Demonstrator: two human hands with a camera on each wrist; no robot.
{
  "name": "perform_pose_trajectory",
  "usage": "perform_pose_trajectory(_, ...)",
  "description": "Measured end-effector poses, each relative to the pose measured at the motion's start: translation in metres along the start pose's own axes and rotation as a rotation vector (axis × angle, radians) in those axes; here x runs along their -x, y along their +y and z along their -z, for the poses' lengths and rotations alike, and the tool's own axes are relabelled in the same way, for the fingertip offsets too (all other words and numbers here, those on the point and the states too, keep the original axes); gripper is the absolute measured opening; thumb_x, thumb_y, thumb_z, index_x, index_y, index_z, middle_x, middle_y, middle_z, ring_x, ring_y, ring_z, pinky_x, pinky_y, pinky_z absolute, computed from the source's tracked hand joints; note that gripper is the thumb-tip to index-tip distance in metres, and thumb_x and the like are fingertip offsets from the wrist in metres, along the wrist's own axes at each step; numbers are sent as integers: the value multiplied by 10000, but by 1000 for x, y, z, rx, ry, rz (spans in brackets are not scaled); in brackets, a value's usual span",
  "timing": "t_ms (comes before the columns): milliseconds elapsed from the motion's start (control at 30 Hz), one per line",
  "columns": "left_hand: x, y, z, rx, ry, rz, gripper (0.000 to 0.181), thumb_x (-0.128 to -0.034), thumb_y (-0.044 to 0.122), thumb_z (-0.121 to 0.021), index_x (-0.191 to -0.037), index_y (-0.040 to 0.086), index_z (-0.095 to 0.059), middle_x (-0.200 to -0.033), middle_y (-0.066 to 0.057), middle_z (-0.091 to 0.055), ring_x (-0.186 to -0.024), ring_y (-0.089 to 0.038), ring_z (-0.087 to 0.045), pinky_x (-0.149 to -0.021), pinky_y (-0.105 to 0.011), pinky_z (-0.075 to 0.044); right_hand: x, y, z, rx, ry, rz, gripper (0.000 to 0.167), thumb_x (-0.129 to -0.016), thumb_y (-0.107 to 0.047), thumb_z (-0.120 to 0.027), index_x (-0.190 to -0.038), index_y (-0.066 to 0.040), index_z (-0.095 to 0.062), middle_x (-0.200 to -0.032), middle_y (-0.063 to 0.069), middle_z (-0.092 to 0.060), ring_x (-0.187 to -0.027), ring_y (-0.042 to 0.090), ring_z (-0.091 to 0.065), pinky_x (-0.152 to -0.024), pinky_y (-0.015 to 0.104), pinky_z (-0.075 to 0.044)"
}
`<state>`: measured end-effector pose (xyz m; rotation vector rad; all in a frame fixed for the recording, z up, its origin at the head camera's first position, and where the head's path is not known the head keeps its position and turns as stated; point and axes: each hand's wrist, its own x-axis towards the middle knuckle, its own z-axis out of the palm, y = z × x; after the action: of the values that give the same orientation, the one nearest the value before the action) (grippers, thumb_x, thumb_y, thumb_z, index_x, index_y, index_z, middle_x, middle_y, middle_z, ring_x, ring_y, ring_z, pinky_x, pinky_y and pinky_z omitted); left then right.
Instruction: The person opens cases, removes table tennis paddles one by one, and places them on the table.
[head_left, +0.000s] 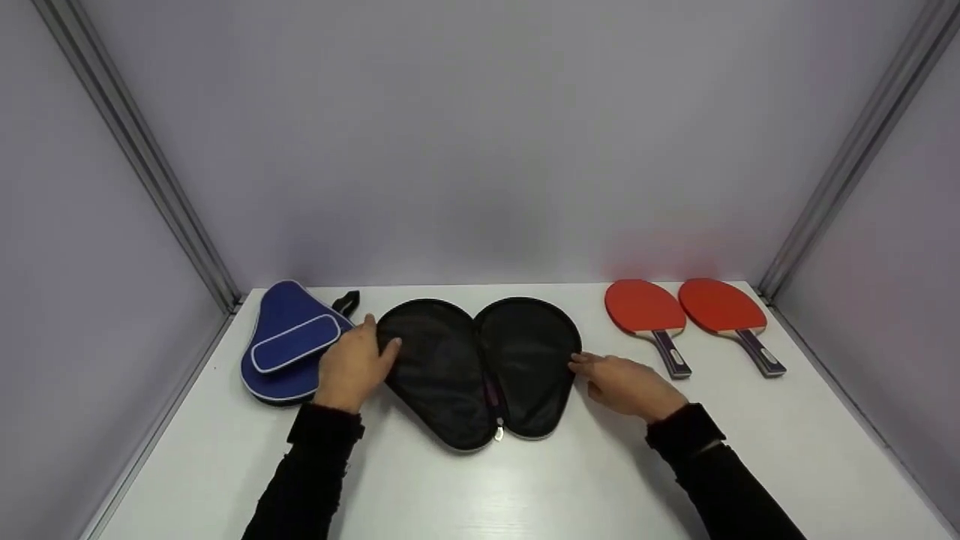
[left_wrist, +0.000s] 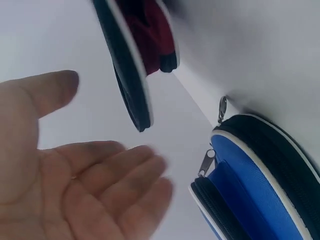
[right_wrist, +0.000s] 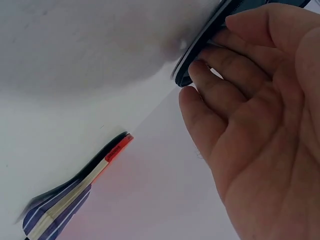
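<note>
A paddle case (head_left: 431,367) lies spread in the middle of the white table, its two black lined halves facing up. A zipper pull (head_left: 499,431) hangs at its near end between the halves. My left hand (head_left: 354,366) is beside the case's left edge, thumb and fingers apart; in the left wrist view a gap shows between the hand (left_wrist: 100,185) and the case (left_wrist: 131,65), whose outer side looks red. At the right edge, the fingertips of my right hand (head_left: 626,384) touch the rim, the fingers loosely extended in the right wrist view.
A blue paddle case (head_left: 289,341) with white piping, a front pocket and a black strap lies left, close by my left hand. Two red table tennis paddles, a nearer one (head_left: 643,306) and a farther right one (head_left: 721,304), lie at the right. Grey walls border the table.
</note>
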<state>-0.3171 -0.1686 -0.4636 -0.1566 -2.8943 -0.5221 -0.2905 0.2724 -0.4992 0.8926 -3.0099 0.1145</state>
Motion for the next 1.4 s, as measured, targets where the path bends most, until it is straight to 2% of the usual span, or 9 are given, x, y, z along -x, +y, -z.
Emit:
perform_pose_trajectory(133, 0, -1, 4, 16, -34, 28, 696, -1193, 410, -636, -1568, -176, -602, -1385, -427, -765, -1226, -601, -803, -1003, -719, -675, -1, -1, 2, 6, 14, 26, 391, -1087, 1, -726, -1470, 64, -772, -1533, 274, -776, -1383, 441, -800, -1113, 564, -695)
perform_pose_trajectory(300, 1, 1, 4, 38, -27, 15, 612, -1202, 384, -627, -1455, -171, -683, -1330, -434, -780, -1190, -609, -810, -975, -723, -674, -2, -1, 2, -30, 18, 58, 393, -1085, 21, -710, -1469, 77, -768, -1519, 285, -778, -1314, 444, -828, -1054, 552, -718)
perform_pose_trajectory(467, -1, 8, 8, 92, 40, -18, 614, -1212, 362, -610, -1553, -146, -652, -1427, -417, -757, -1289, -593, -787, -1071, -717, -656, -2, 1, 2, -41, 9, 62, 394, -1085, 19, -705, -1469, 86, -766, -1518, 294, -775, -1279, 454, -835, -1020, 555, -727)
perform_pose_trajectory(633, -5, 19, 11, 187, 118, -69, 592, -1220, 322, -602, -1655, -80, -601, -1539, -357, -729, -1388, -540, -760, -1155, -681, -635, -1, 1, 3, -55, -16, 15, 413, -1093, -5, -703, -1496, 66, -758, -1571, 271, -752, -1304, 464, -821, -1011, 561, -726)
perform_pose_trajectory(867, -4, 29, 5, 291, 197, -161, 470, -1217, 120, -585, -1672, 7, -627, -1596, -256, -731, -1429, -451, -763, -1186, -619, -645, -2, 1, 2, -39, -25, 47, 421, -1083, -13, -728, -1496, 63, -759, -1577, 268, -749, -1176, 432, -859, -915, 480, -739)
perform_pose_trajectory(1000, -3, 35, 2, 313, 205, -209, 498, -1195, 87, -614, -1690, 26, -614, -1602, -242, -733, -1411, -422, -780, -1197, -599, -643, -3, 2, 2, -35, -19, 72, 427, -1075, -10, -731, -1494, 66, -760, -1574, 273, -748, -979, 341, -865, -778, 364, -681)
perform_pose_trajectory(1167, -1, 42, -1, 309, 201, -242, 579, -1178, 143, -665, -1742, 66, -560, -1655, -198, -709, -1487, -414, -735, -1219, -592, -632, -4, 2, 2, -24, 5, 110, 415, -1068, -16, -740, -1474, 68, -773, -1547, 274, -765, -818, 250, -796, -712, 315, -627)
perform_pose_trajectory(1267, 2, 47, -2, 287, 200, -258, 595, -1183, 168, -667, -1758, 83, -541, -1663, -176, -709, -1475, -412, -744, -1192, -593, -648, -5, 1, 1, -27, 6, 121, 411, -1074, -26, -736, -1473, 63, -776, -1547, 272, -766, -833, 256, -803, -713, 308, -627)
perform_pose_trajectory(1400, 3, 53, -3, 246, 183, -271, 616, -1189, 221, -674, -1770, 88, -521, -1718, -167, -660, -1547, -401, -696, -1247, -605, -615, -7, -1, 2, -32, 0, 118, 411, -1082, -38, -736, -1481, 53, -775, -1560, 266, -761, -944, 295, -855, -764, 344, -674)
